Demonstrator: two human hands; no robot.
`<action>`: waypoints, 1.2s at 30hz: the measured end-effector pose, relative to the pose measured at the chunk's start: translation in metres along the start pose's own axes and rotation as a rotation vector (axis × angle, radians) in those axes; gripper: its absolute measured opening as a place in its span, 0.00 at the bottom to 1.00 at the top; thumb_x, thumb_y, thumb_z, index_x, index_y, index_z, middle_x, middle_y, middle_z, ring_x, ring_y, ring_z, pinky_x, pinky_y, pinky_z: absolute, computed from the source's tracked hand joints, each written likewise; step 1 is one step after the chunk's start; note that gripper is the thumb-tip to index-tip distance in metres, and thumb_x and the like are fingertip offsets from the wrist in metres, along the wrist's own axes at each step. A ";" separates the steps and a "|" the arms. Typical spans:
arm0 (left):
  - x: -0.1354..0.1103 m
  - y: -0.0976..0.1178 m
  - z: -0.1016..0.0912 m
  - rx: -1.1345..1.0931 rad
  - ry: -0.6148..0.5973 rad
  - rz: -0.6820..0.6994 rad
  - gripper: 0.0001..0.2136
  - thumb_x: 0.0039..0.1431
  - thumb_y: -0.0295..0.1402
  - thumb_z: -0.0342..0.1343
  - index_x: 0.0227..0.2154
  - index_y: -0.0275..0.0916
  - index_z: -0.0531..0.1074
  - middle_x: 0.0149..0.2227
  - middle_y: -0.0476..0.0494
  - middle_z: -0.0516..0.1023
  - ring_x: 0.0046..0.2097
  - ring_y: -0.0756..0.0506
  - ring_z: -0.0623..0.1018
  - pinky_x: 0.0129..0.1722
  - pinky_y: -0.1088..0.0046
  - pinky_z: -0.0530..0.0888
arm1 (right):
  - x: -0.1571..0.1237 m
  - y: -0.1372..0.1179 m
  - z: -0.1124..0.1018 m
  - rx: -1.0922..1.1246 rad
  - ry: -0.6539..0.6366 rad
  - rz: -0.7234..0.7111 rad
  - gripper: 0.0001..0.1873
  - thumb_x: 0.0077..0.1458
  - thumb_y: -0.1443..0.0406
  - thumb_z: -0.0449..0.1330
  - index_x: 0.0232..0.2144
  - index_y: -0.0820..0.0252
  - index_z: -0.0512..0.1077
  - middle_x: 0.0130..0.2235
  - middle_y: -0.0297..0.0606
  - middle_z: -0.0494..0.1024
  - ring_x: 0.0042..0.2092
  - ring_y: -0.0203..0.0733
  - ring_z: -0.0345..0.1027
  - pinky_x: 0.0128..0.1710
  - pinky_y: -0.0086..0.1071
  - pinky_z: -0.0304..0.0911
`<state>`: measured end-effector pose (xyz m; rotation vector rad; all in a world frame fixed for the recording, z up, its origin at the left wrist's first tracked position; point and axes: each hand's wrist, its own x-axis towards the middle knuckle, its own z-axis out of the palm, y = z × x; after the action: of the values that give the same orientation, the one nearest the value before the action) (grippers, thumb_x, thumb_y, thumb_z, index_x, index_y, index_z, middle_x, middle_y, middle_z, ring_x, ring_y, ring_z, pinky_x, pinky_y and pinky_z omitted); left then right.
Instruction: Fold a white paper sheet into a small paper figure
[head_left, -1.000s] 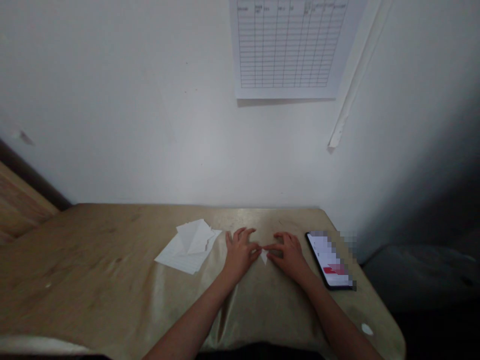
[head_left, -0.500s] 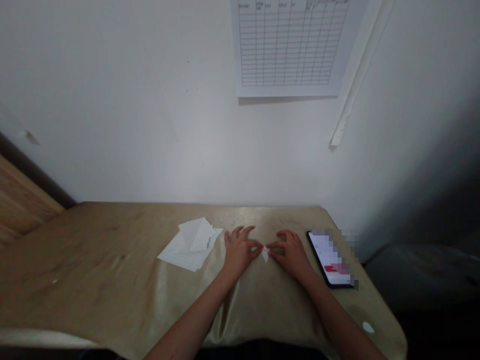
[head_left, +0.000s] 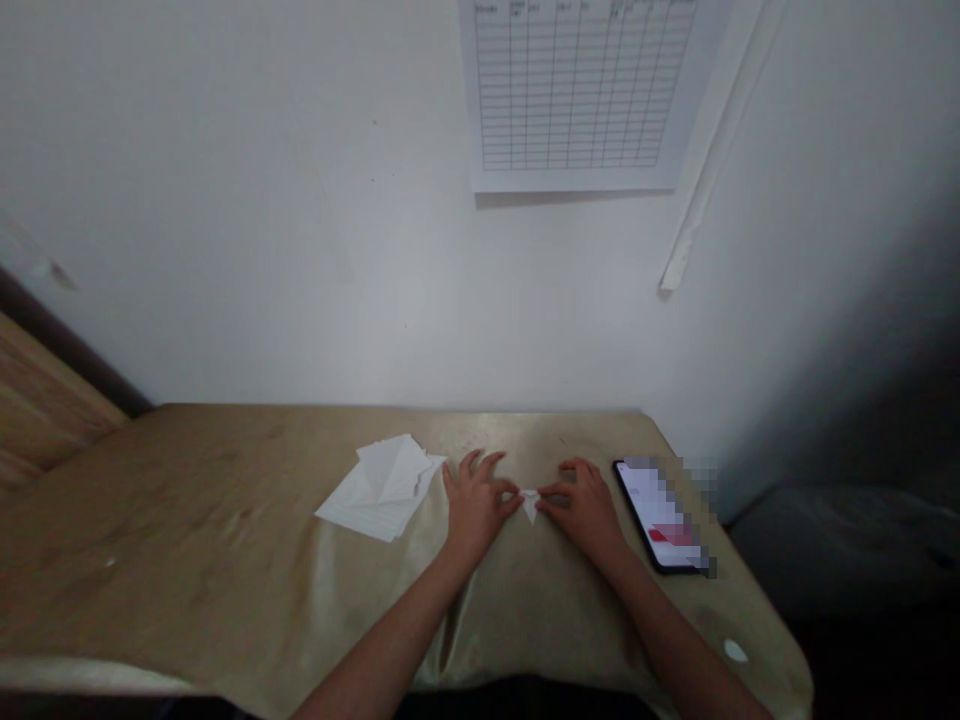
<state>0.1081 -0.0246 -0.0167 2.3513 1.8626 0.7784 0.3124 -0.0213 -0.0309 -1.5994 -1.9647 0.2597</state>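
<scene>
Between my two hands is a small folded piece of white paper (head_left: 530, 506), its pointed end toward me. My left hand (head_left: 477, 503) pinches its left side with thumb and index finger, the other fingers fanned out. On the opposite side, my right hand (head_left: 583, 504) grips the paper's right edge between thumb and forefinger. Both hands rest low over the cloth-covered table (head_left: 247, 560). To the left of my left hand lies a stack of white paper sheets (head_left: 364, 505), with folded pieces (head_left: 394, 468) on top.
A lit smartphone (head_left: 664, 520) lies right of my right hand, partly blurred out. A small white scrap (head_left: 735, 651) sits near the table's right edge. Behind the table rises a white wall (head_left: 300, 250) bearing a printed grid sheet (head_left: 574, 100). Wooden furniture (head_left: 49, 390) stands at far left.
My fingertips have drawn slightly apart, so more of the folded paper's upper edge shows between them. The stack and the phone have stayed in place.
</scene>
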 end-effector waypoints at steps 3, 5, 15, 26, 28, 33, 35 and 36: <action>0.000 -0.002 0.003 -0.019 -0.005 -0.007 0.04 0.55 0.39 0.69 0.34 0.54 0.83 0.61 0.50 0.73 0.67 0.31 0.61 0.65 0.29 0.43 | -0.001 0.003 0.003 0.044 0.007 0.007 0.09 0.51 0.60 0.71 0.37 0.45 0.84 0.49 0.43 0.74 0.57 0.54 0.64 0.60 0.48 0.60; 0.001 -0.003 0.004 -0.035 -0.014 -0.030 0.07 0.54 0.38 0.69 0.36 0.52 0.82 0.60 0.47 0.73 0.66 0.31 0.62 0.66 0.32 0.46 | -0.001 0.004 0.005 0.077 0.009 -0.004 0.08 0.52 0.61 0.71 0.37 0.46 0.84 0.49 0.42 0.74 0.56 0.52 0.64 0.60 0.47 0.59; 0.005 -0.004 0.006 -0.116 -0.089 -0.089 0.08 0.53 0.37 0.70 0.36 0.45 0.79 0.60 0.44 0.72 0.63 0.35 0.64 0.66 0.42 0.52 | 0.008 -0.002 0.015 0.046 0.046 -0.040 0.05 0.58 0.60 0.66 0.32 0.52 0.81 0.46 0.43 0.74 0.55 0.52 0.62 0.59 0.46 0.58; 0.007 -0.003 0.005 -0.135 -0.114 -0.048 0.05 0.57 0.36 0.67 0.36 0.54 0.84 0.60 0.46 0.71 0.63 0.36 0.64 0.65 0.43 0.52 | 0.011 -0.008 0.018 -0.018 0.002 -0.014 0.06 0.60 0.63 0.62 0.40 0.55 0.77 0.47 0.44 0.73 0.53 0.52 0.62 0.56 0.44 0.60; 0.007 -0.002 0.005 -0.134 -0.119 -0.059 0.07 0.57 0.36 0.67 0.37 0.56 0.84 0.60 0.46 0.71 0.63 0.35 0.64 0.65 0.43 0.52 | 0.010 -0.008 0.017 -0.005 -0.004 -0.040 0.07 0.61 0.65 0.60 0.41 0.53 0.78 0.48 0.44 0.72 0.54 0.51 0.62 0.57 0.45 0.59; 0.007 -0.002 0.004 -0.118 -0.133 -0.074 0.09 0.57 0.37 0.67 0.40 0.60 0.83 0.60 0.46 0.70 0.63 0.35 0.63 0.65 0.42 0.51 | 0.009 -0.004 0.017 0.013 -0.016 -0.043 0.10 0.61 0.65 0.61 0.40 0.47 0.81 0.50 0.43 0.72 0.57 0.52 0.60 0.59 0.47 0.57; 0.007 -0.001 0.002 -0.106 -0.146 -0.072 0.09 0.57 0.37 0.67 0.41 0.60 0.83 0.61 0.46 0.70 0.64 0.34 0.63 0.65 0.41 0.51 | 0.009 -0.003 0.016 0.014 -0.018 -0.033 0.10 0.61 0.64 0.62 0.41 0.45 0.82 0.50 0.43 0.72 0.57 0.52 0.60 0.59 0.47 0.58; 0.007 0.000 0.001 -0.102 -0.152 -0.072 0.10 0.57 0.37 0.67 0.41 0.60 0.83 0.61 0.46 0.70 0.64 0.34 0.63 0.65 0.41 0.51 | 0.008 -0.002 0.015 0.015 -0.023 -0.031 0.11 0.61 0.64 0.62 0.42 0.44 0.82 0.51 0.43 0.72 0.57 0.52 0.60 0.60 0.47 0.58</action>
<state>0.1094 -0.0178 -0.0152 2.2025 1.7903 0.6522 0.3011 -0.0107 -0.0397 -1.5614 -1.9987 0.2815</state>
